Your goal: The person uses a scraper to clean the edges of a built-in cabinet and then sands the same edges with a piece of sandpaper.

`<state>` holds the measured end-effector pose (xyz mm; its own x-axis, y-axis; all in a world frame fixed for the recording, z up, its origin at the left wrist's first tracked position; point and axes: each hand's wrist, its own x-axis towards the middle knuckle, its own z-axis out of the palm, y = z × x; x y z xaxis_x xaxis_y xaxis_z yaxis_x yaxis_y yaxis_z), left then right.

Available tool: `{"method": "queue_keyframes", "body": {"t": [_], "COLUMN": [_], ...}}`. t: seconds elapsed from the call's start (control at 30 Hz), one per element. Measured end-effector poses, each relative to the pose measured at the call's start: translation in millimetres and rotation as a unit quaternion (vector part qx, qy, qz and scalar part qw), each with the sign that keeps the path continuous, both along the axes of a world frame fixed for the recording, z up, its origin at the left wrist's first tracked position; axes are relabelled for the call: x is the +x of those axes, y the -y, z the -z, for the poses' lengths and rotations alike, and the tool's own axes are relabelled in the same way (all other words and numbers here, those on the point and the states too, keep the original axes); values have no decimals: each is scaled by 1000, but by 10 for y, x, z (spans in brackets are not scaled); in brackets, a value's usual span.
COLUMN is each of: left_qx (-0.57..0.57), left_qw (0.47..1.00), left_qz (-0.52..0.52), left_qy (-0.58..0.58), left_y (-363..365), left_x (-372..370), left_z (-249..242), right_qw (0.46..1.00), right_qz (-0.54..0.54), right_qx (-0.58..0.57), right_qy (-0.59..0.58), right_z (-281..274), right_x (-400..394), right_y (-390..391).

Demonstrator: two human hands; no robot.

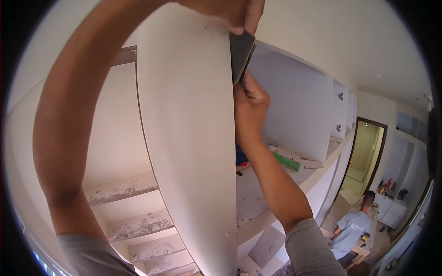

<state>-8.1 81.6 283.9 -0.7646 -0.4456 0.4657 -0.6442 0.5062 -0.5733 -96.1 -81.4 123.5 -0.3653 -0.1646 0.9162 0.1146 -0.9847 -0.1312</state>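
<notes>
A tall white upright panel (189, 138) of a shelving unit fills the middle of the head view. A folded dark sheet of sandpaper (241, 53) lies against the panel's right edge near the top. My left hand (237, 11) reaches over from the upper left and pinches the top of the sheet with its fingertips. From below, my right hand (249, 106) comes up beside the panel and holds the sheet's lower end.
White shelves with dust and smears step down at the lower left (133, 225). A dusty shelf to the right carries a green toothed tool (286, 161) and a blue and red item. Another person in a grey shirt (352, 227) crouches near a doorway (366, 156) at the lower right.
</notes>
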Motion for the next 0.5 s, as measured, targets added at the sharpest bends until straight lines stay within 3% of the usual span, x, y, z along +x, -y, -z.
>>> {"method": "queue_keyframes", "body": {"t": [0.23, 0.33, 0.43, 0.5], "left_qx": [-19, 9, -2, -26], "left_qw": [997, 1000, 999, 997], "left_qz": [72, -19, 22, 56], "left_qy": [23, -22, 32, 44], "left_y": [86, -30, 148, 162], "left_x": [147, -2, 73, 138], "left_z": [69, 55, 22, 49], "right_qw": [1000, 999, 999, 999], "right_qz": [7, -40, 47, 47], "right_qx": [6, 19, 0, 0], "right_qy": [8, 5, -15, -9], "right_z": [37, 23, 100, 99], "right_x": [39, 27, 49, 25], "right_y": [86, -1, 206, 157]}}
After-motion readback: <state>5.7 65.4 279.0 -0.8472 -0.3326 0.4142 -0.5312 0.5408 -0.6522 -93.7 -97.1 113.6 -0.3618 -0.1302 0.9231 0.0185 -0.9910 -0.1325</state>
